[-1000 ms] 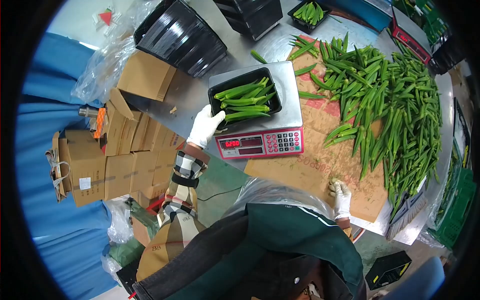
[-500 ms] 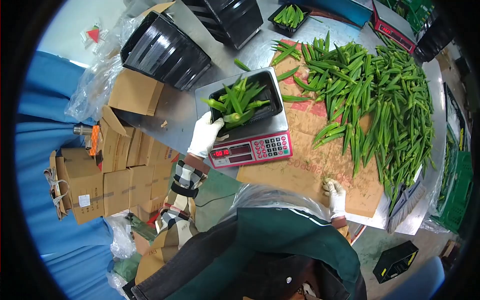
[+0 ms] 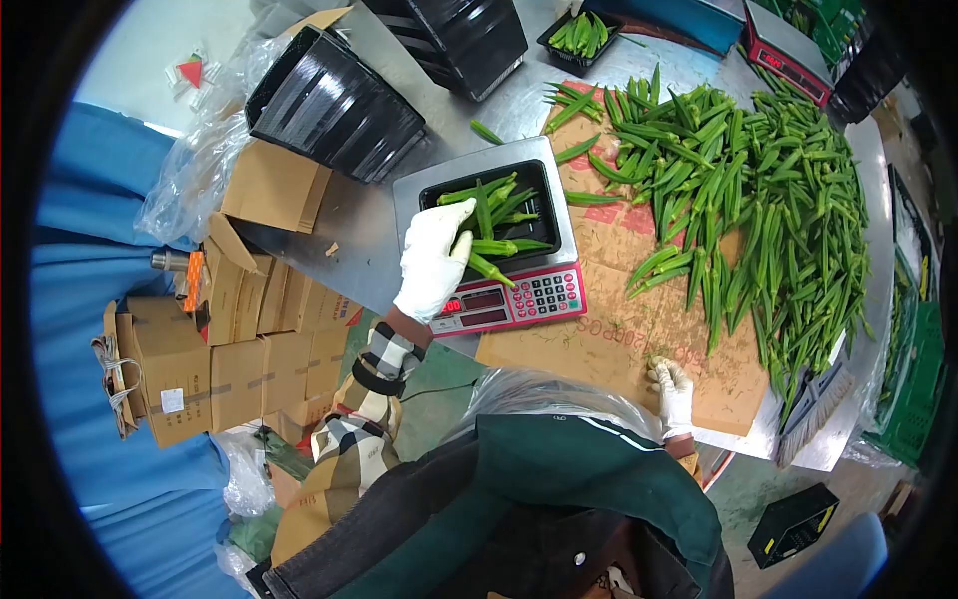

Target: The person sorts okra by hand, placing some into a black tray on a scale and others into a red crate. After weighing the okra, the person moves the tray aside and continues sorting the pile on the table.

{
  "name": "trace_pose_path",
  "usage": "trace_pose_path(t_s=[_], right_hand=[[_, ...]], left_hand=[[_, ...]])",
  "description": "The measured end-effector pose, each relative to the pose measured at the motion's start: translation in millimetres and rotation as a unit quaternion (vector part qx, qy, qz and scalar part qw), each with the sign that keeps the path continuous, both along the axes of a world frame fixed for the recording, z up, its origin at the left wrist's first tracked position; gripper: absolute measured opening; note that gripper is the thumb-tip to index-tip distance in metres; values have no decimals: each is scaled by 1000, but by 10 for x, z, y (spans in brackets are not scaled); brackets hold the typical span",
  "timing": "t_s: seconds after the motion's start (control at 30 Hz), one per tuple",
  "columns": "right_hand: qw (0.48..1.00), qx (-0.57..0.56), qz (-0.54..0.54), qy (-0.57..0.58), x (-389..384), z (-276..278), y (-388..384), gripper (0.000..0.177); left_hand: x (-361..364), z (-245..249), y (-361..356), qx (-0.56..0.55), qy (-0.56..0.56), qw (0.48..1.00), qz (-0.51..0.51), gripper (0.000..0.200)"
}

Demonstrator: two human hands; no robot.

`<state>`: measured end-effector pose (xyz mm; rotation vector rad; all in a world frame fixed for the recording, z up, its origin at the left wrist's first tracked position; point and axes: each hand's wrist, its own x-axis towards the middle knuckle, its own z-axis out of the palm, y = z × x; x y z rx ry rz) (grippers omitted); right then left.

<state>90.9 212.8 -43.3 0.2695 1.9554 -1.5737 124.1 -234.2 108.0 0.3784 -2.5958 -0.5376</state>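
Observation:
A black plastic tray (image 3: 540,188) holding several green okra pods (image 3: 486,212) sits on the pan of a red and silver digital scale (image 3: 534,299). My left hand (image 3: 435,262), in a white glove, reaches over the tray's left side. Its fingertips touch the okra, with thumb and fingers apart. One pod sticks out over the tray's near edge. Well to the right, my right hand (image 3: 673,391), also gloved, rests with curled fingers on the flattened cardboard (image 3: 599,344). Nothing shows in it.
A large heap of okra (image 3: 758,200) covers the table's right side. Black tray stacks (image 3: 334,105) stand at the back left, and another okra tray (image 3: 579,45) at the back. A brush (image 3: 813,414) lies at the right edge. Cardboard boxes (image 3: 235,369) are stacked on the left.
My left hand has let go of the tray's rim and moved over the okra. The tray now sits flatter on the scale, its pods rearranged. My right hand has stayed put.

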Motion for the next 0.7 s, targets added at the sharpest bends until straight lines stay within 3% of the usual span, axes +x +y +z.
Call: trace_pose_path(t_s=[0.13,0.27,0.37,0.4,0.43,0.5,0.6,0.7], right_hand=[[1000,-3,1,-2,3,-21,11,28],[1000,7,17,-1,-14,19,-22,27],[1000,-6,-3,4,6,-3,33,28],[1000,-5,-9,9,12,-52,71,28],[1000,-4,-13,13,24,-120,128,28],[1000,3,-17,15,48,-159,180,28],[1000,12,-14,5,61,-79,137,27],[1000,9,-5,-7,70,-62,70,25]], left_hand=[[-232,11,71,28,-12,999,29,36],[-550,-281,107,2,23,1000,-15,27],[-715,-18,155,149,30,987,44,26],[-748,99,102,271,76,958,46,27],[-732,340,58,330,112,937,10,27],[-646,610,-46,397,141,904,71,25],[-464,632,-350,378,231,895,58,27],[-219,905,-313,344,164,916,123,20]])
